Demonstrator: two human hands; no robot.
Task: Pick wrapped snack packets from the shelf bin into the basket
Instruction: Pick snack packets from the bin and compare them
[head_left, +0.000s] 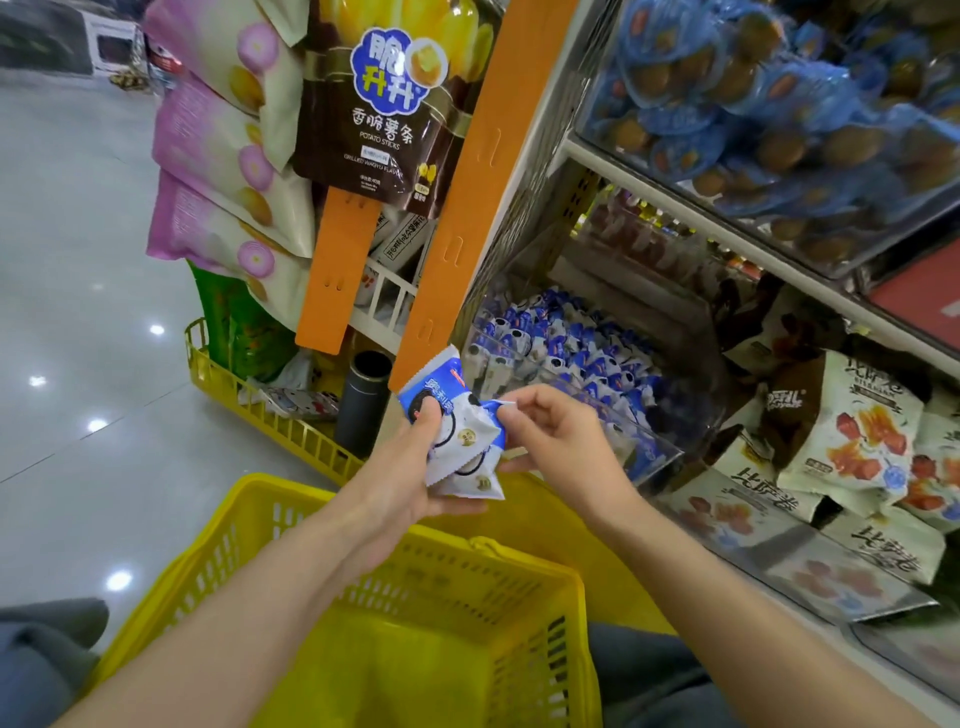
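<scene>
My left hand (400, 483) grips a small stack of blue-and-white snack packets (457, 441), thumb pressed on the top one. My right hand (556, 441) pinches the right edge of a packet in that stack. Both hands hover above the far rim of the yellow basket (291, 525), which stands on the floor in front of me. To the right, a clear shelf bin (660, 457) holds several more of the same blue-and-white packets (571, 348).
An orange shelf post (467, 208) rises just behind the hands. A dark flask (363, 400) stands in a second yellow basket (244, 395) at the left. Hanging snack bags (363, 104) fill the upper left; bagged snacks (857, 431) crowd the lower shelf at right.
</scene>
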